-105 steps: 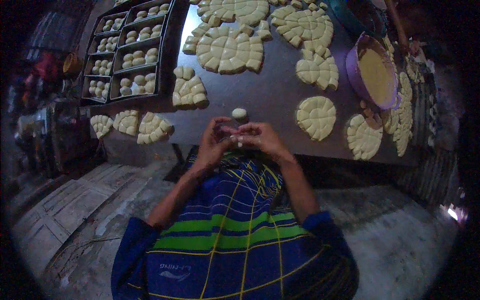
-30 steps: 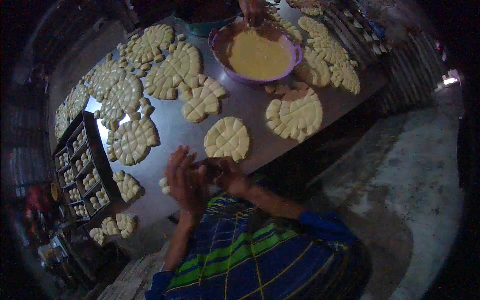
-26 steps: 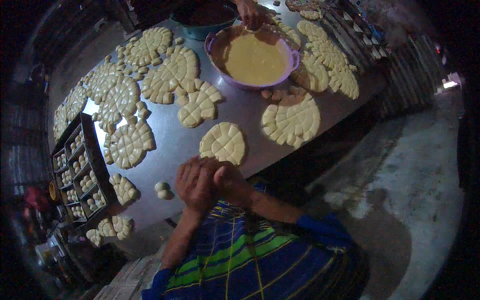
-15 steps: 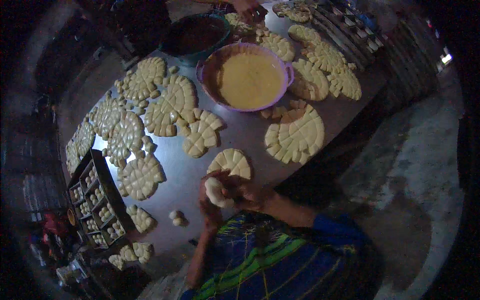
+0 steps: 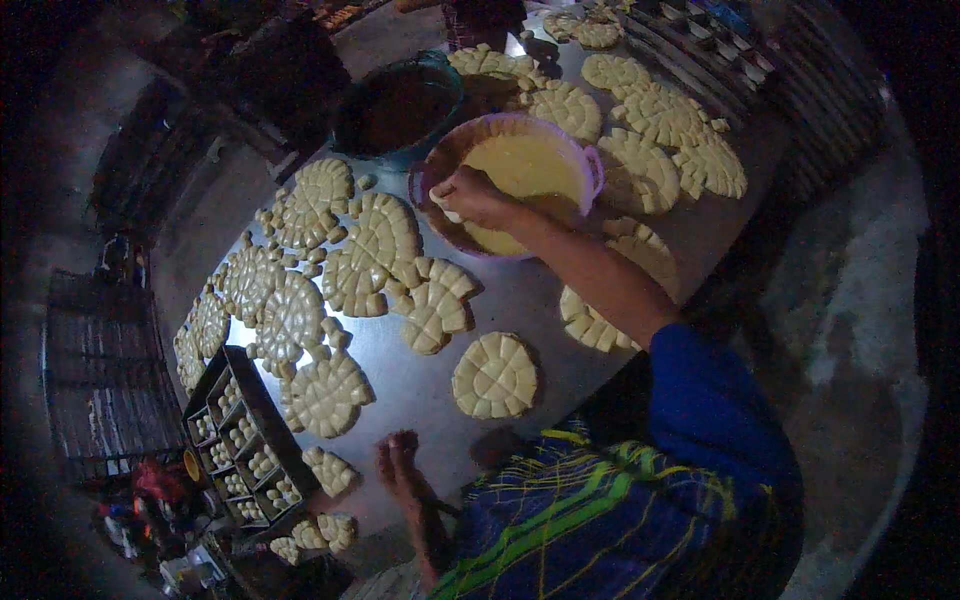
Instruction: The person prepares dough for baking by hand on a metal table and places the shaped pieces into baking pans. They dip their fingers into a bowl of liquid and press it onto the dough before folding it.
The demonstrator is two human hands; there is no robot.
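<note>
My right hand (image 5: 472,196) reaches out over the near rim of a purple bowl (image 5: 590,165) that holds pale yellow paste. Its fingers are curled round a small pale dough piece (image 5: 448,212). My left hand (image 5: 400,462) lies flat on the near edge of the metal table (image 5: 540,290), fingers straight, holding nothing. A round scored dough disc (image 5: 494,375) lies on the table between my two hands. Many more scored dough discs (image 5: 380,240) cover the table to the left of the bowl and beyond it.
A teal bowl (image 5: 395,105) of dark filling stands behind the purple one. A dark compartment tray (image 5: 240,440) with small dough balls sits at the table's left end, a wire rack (image 5: 100,370) beyond it. Another person's arm (image 5: 470,12) shows at the top.
Both hands were together on a dough ball near my body. My right hand has since stretched out to the purple bowl, and my left has dropped flat on the table edge.
</note>
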